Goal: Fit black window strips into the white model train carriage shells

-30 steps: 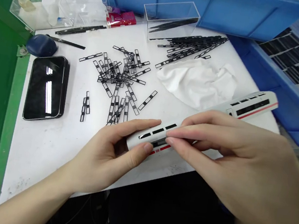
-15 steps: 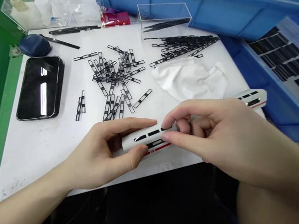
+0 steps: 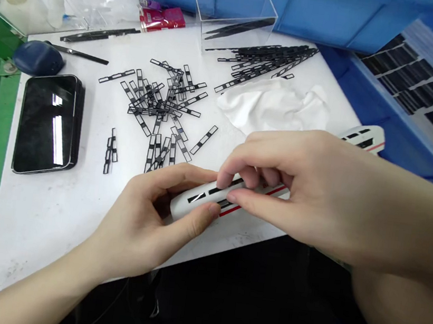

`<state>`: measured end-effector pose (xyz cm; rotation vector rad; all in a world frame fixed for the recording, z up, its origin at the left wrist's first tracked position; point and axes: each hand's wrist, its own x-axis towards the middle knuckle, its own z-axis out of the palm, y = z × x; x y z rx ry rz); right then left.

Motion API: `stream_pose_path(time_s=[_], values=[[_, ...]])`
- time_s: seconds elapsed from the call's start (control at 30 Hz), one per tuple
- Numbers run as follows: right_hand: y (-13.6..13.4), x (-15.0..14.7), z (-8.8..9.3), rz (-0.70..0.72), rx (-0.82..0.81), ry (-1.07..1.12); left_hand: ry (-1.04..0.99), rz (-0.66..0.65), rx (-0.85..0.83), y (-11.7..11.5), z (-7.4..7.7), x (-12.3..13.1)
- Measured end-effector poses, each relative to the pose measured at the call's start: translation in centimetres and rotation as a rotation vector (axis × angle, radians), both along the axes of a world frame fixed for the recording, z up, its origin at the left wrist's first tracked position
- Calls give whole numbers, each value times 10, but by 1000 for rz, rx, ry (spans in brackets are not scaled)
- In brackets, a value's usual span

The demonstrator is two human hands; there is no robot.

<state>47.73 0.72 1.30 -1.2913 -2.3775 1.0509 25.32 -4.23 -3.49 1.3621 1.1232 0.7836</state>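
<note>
So the right hand [image 3: 300,194] has slid along and now sits right up against the left hand [image 3: 140,221], which puts the grip much tighter around the middle of the long white plastic model train carriage [image 3: 185,203]. The carriage lies slightly tilted across the view, held above the near edge of the white work table [image 3: 52,225], with its far end poking out past the right hand. It has black window openings along the side and a thin red stripe lower down.

The left hand is curled around the near end, thumb on the front and fingers behind. The right hand is pinching just beyond it, with its thumb low by the red stripe and its fingers over the top. Honestly, those fingers block the view, so I can't tell if there's anything small under the fingertips.

Behind the hands is a messy pile of thin black ladder-like strips [image 3: 163,107], with a neater bunch of black strips [image 3: 265,59] further back. There's also a crumpled white cloth [image 3: 274,106], a clear acrylic box [image 3: 233,20] holding black tweezers [image 3: 238,28], and a glossy black phone [image 3: 47,126] on the left.
</note>
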Motion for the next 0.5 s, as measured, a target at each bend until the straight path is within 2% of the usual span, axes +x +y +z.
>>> stream_pose_path(time_s=[0.07,0.17,0.2,0.27,0.33,0.37,0.43,0.5], values=[[0,-1,0,-3,-16,14,4,31,-17,0,0,1],[-15,-2,-2,-68,97,166,-27,116,-22,-1,-1,1],[-24,-3,-4,-154,147,245,-44,154,-18,-2,-2,1],[-44,-8,-12,-427,200,407,-98,233,-21,-5,-4,0],[-61,-17,-24,-664,111,557,-167,298,-31,-8,-7,-1],[-67,-23,-31,-706,17,648,-201,309,-29,-9,-8,-1],[-71,-37,-41,-675,-199,845,-258,287,3,-12,-10,-1],[-68,-48,-46,-621,-338,995,-275,221,44,-14,-10,-2]])
